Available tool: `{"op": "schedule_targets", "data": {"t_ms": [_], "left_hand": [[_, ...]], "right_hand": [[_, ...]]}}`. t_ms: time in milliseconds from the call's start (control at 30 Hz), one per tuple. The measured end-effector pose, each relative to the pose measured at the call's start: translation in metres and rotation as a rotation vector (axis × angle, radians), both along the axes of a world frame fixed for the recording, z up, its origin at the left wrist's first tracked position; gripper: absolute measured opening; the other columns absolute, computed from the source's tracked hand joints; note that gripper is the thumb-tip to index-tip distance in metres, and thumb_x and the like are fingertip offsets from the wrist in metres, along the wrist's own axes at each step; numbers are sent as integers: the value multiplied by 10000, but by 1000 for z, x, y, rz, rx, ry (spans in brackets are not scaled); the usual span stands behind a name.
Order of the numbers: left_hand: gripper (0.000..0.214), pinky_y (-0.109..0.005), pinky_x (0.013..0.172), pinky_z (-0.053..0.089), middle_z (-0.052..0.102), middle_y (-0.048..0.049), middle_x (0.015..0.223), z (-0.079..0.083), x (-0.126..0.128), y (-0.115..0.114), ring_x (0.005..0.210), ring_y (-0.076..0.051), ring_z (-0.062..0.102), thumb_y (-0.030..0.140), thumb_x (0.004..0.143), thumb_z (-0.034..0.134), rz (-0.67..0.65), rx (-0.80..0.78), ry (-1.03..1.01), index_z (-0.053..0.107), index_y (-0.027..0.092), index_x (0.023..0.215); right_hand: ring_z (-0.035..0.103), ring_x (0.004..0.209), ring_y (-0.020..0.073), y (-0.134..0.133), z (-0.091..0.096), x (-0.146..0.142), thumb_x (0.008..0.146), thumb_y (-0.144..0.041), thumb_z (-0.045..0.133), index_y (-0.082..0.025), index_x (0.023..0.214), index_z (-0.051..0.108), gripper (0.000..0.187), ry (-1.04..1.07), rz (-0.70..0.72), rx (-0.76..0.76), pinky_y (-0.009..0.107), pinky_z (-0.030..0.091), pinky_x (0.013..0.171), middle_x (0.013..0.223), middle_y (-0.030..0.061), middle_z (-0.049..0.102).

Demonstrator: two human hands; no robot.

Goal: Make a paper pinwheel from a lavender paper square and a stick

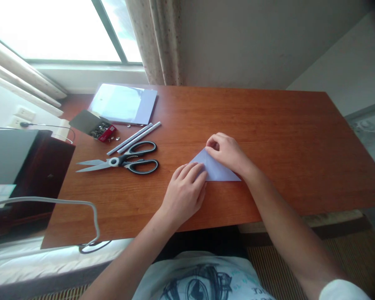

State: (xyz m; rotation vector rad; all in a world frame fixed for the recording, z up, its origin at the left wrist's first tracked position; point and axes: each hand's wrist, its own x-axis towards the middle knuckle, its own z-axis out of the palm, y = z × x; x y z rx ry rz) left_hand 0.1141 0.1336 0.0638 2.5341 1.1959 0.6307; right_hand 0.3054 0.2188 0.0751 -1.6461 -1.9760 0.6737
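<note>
A pale lilac sheet of paper [217, 171], folded into a triangle, lies flat on the wooden table [268, 137] near its front edge. My left hand [184, 191] rests on the paper's left corner, fingers together and pressed flat on it. My right hand [226, 152] sits at the triangle's top point, fingers curled and pinching the fold there. Both hands cover part of the paper.
Black-handled scissors [121, 161] lie open left of the paper, with two white sticks [134, 138] behind them. Further back are a stack of lilac paper in a clear sleeve [123, 104] and a small red box of metal pins [101, 131]. A cable [90, 208] hangs off the table's left edge.
</note>
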Motion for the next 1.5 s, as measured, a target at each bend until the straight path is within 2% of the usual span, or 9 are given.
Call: {"op": "schedule_targets", "data": {"t_ms": [200,333,533,667,900,1033,1200,1400,1500], "left_hand": [[343,-476,1090,453,618,-126,1411,-1,-4,2,1304,-298,559,164,931,551,91,8,-107,611,190,1269],[428,-491,1106,456,580,-141,1440,1,-9,5,1323,-302,546,201,914,603,258,19,-235,564,212,1340],[538,-468,1089,472,507,-167,1489,6,-21,11,1383,-309,491,294,892,683,484,42,-506,510,218,1395],[569,-373,986,535,514,-171,1472,6,-22,12,1285,-270,584,325,893,693,577,-256,-885,472,227,1408],[497,-343,906,555,731,-136,1192,20,2,7,1084,-247,697,368,875,728,302,-917,-1113,567,163,1298],[379,-323,876,547,768,-111,1126,24,13,7,1031,-258,701,386,847,760,210,-1059,-1138,716,145,1136],[271,-290,850,528,791,-74,984,22,13,12,947,-226,699,373,860,751,262,-1012,-1127,781,151,1013],[235,-258,762,519,784,-60,938,17,9,13,861,-194,692,335,833,777,313,-1003,-1172,769,163,993],[228,-254,725,509,779,-63,914,17,9,12,817,-190,682,343,834,772,312,-1006,-1159,766,156,965]], "right_hand": [[657,778,189,-6,5,4,888,-218,596,-204,816,634,83,159,-21,-80,320,507,718,886,42,718],[694,897,208,-14,14,7,887,-295,625,-198,846,630,106,521,-37,-247,338,523,793,1010,71,757],[596,661,134,-27,20,7,792,-327,745,-211,782,613,176,891,-207,-323,263,463,621,765,-23,664],[572,607,131,-35,15,7,744,-358,780,-234,825,601,232,1121,-390,-308,255,475,573,703,-50,616],[674,718,173,-50,7,3,725,-348,820,-253,909,645,271,1306,-494,-313,282,557,616,831,-19,723],[677,708,142,-60,10,-2,742,-320,834,-254,869,648,235,1414,-520,-297,249,569,622,820,-42,722],[681,751,136,-68,8,-1,783,-327,805,-244,865,628,212,1253,-516,-155,252,577,687,826,-34,692],[690,767,202,-76,1,12,877,-356,717,-245,1006,687,173,592,-454,124,356,575,719,841,17,708],[704,825,238,-82,10,18,917,-299,667,-258,1059,703,152,308,-447,297,423,580,781,916,49,728]]}}
